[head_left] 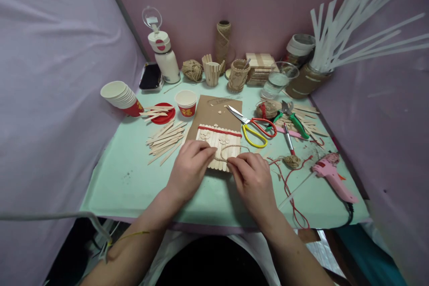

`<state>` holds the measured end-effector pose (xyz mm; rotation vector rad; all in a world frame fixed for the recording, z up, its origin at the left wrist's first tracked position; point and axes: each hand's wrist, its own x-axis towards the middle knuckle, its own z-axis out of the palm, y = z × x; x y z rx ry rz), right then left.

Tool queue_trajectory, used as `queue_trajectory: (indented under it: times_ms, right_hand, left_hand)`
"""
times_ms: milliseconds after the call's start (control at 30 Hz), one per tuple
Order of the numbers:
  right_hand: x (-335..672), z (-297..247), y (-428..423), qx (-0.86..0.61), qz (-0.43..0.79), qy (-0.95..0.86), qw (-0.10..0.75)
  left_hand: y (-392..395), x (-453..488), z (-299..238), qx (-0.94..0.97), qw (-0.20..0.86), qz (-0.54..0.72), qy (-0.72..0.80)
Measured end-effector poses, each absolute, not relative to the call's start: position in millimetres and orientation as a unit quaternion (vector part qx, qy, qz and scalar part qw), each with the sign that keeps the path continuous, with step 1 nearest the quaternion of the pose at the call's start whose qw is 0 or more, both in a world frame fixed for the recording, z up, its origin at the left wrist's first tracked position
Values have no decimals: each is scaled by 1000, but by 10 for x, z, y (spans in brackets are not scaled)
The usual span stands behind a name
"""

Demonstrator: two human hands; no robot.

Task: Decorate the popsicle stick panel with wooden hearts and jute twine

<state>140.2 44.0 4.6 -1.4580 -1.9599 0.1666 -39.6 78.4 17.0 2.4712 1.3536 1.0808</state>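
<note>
A small panel of popsicle sticks (219, 140) with a red strip along its top lies on a brown card (214, 109) in the middle of the green table (127, 174). My left hand (191, 165) rests on the panel's near left edge, fingers curled and pinching a length of jute twine (231, 147). My right hand (251, 178) sits at the panel's near right corner, fingers closed on the same twine, which loops over the sticks.
Loose popsicle sticks (166, 138) lie to the left, with red paper cups (122, 96). Scissors (253, 127), green pliers (295, 120), a pen, red string (288, 187) and a pink glue gun (331, 174) lie to the right. Twine spools, jars and white strips line the back.
</note>
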Motion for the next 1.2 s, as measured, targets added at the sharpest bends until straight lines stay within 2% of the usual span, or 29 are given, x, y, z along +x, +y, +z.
queue_trajectory:
  times_ms: [133,333,700,1200]
  right_hand:
    - [1392,59,443,-560,62,-754,339]
    - [1392,57,434,-560,55,-755,336]
    - [1379,49,447,-562,53,-754,334]
    - [1357,82,461,-558,79,-755,335]
  left_hand:
    - [810,-515,252,795,52,381,469]
    - [787,-446,152,831,88,348,425]
    - [758,-438,131,828,97,338,436]
    - [646,-486,40,856,25,280,435]
